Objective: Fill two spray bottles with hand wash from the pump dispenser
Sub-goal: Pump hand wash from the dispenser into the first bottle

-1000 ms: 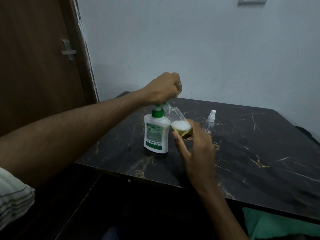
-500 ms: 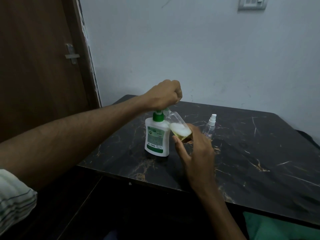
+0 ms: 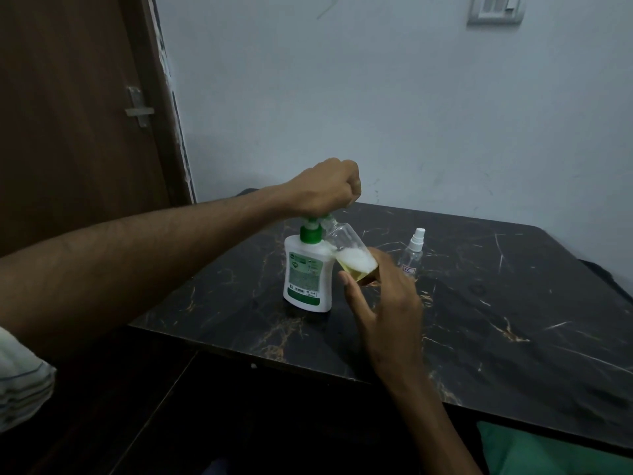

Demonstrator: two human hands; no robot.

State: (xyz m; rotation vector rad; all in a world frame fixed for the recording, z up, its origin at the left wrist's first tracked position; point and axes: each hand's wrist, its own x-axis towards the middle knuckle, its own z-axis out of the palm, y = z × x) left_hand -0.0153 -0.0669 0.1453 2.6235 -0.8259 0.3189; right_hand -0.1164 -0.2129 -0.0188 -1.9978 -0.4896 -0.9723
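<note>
A white pump dispenser [image 3: 306, 275] with a green collar stands on the black marble table [image 3: 496, 320]. My left hand [image 3: 325, 188] is fisted on top of its pump head, which is hidden under the fist. My right hand [image 3: 383, 303] holds a clear open bottle [image 3: 349, 252] tilted, its neck up against the pump spout. Yellowish liquid and white foam fill its lower end. A second clear spray bottle [image 3: 412, 255] with a white sprayer cap stands upright just right of my right hand, untouched.
A brown door [image 3: 75, 132] with a metal latch stands at the left, a pale wall behind the table with a switch plate [image 3: 496, 8] at the top right. Green cloth [image 3: 548, 454] lies below the table's near edge at the lower right.
My left fist sits slightly higher above the dispenser collar than before. The camera view has tilted a little. The tilted bottle stays at the spout.
</note>
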